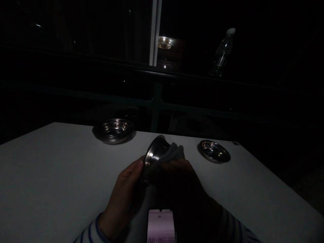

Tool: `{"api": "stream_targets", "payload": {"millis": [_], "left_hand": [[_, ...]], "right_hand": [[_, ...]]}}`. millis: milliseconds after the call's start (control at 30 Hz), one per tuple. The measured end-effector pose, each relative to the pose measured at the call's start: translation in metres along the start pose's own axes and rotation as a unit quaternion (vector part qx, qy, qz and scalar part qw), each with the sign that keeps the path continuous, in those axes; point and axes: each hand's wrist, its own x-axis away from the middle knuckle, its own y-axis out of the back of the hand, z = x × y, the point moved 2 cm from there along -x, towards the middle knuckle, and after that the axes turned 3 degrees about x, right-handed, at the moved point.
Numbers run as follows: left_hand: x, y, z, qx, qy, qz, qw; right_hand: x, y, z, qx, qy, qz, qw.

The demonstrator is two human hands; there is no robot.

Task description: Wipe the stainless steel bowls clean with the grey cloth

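My left hand (128, 185) grips the rim of a shiny metal bowl (155, 153), which is tilted on its side above the table. A grey cloth (173, 152) is in my right hand (179, 175), pressed against the bowl. The fingers of my right hand are dark and partly hidden. To the left and farther back stands a stack of metal bowls (113, 131). One more metal bowl (215, 151) rests by itself on the right.
The white table (63, 175) ends just behind the bowls. A lit phone (161, 224) is at the near edge of view. Beyond are a dark window with a pale frame (155, 32) and a plastic bottle (223, 54) on the right.
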Motion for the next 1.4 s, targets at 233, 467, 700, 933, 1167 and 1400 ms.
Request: {"api": "stream_targets", "payload": {"millis": [233, 467, 700, 933, 1167, 1400], "left_hand": [[0.005, -0.003, 0.001, -0.033, 0.009, 0.026, 0.999], [0.003, 0.000, 0.003, -0.051, 0.000, 0.039, 0.998], [0.005, -0.002, 0.002, -0.058, 0.001, 0.022, 0.998], [0.006, -0.002, 0.004, -0.071, 0.008, 0.012, 0.997], [0.006, -0.003, 0.005, -0.067, 0.019, 0.018, 0.997], [0.002, 0.001, 0.008, -0.072, 0.023, 0.059, 0.995]], "right_hand": [[-0.003, 0.018, -0.008, 0.038, -0.062, -0.060, 0.996], [0.001, 0.014, -0.011, 0.028, -0.061, -0.060, 0.996], [0.001, 0.013, -0.010, -0.009, -0.012, -0.011, 1.000], [-0.001, 0.016, -0.017, 0.003, -0.119, -0.057, 0.991], [-0.003, 0.020, -0.010, 0.014, -0.017, -0.044, 0.999], [-0.003, 0.020, -0.022, -0.012, -0.114, -0.049, 0.992]]}}
